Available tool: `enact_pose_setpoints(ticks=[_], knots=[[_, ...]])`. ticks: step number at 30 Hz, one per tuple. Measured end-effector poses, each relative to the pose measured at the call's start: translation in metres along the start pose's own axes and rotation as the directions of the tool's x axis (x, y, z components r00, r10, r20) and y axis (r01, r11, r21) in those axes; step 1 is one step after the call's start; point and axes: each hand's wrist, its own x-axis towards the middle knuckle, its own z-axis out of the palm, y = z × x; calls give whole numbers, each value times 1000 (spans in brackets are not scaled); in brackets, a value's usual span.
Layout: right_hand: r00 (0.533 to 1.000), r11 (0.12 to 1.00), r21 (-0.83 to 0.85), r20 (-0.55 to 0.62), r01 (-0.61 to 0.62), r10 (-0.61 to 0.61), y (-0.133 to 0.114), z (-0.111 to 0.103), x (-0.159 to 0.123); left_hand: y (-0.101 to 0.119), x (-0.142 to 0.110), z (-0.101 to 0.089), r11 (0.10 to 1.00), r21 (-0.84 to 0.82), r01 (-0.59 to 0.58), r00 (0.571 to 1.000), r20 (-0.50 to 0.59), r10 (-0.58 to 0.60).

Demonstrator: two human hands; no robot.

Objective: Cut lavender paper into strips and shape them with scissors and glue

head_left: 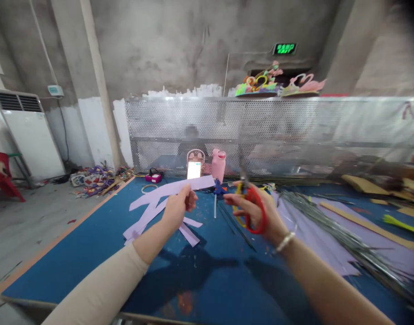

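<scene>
My left hand (179, 205) pinches a lavender strip (162, 191) that stretches out to both sides of its fingers, above the table. Scissors (260, 212) with red and yellow handles are in my right hand (266, 214), their blades pointing up and away and smeared by motion. A gap separates the scissors from the strip. Beneath and to the left of my left hand, more lavender strips (143, 225) lie loosely on the blue tabletop (91, 241). Between my hands, farther back, sits a blue glue gun (219, 188) with a pale stick.
A lit phone (193, 170) stands by a pink bottle (219, 164) against the perforated metal panel (274, 135). At right, thin green wires (332, 225) lie across a large lavender sheet (308, 234). A magenta box (153, 177) sits at the far left corner.
</scene>
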Motion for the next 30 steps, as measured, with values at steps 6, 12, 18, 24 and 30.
enact_pose_setpoints(ticks=[6,12,18,24,30], knots=[[995,974,205,21,-95,93,39,40,8,-29,-14,-8,948,317,28,992,108,-65],[982,936,321,-68,-146,176,53,20,7,-21,-13,-25,531,829,-174,960,262,-95],[969,894,411,-86,-178,232,54,20,12,-18,1,-49,131,977,-170,955,196,-223],[962,866,434,1,-248,275,52,27,3,-7,-10,-36,146,978,-151,984,163,-74],[980,914,356,113,-195,165,41,41,-18,-7,-46,-2,699,673,-242,914,401,-70]])
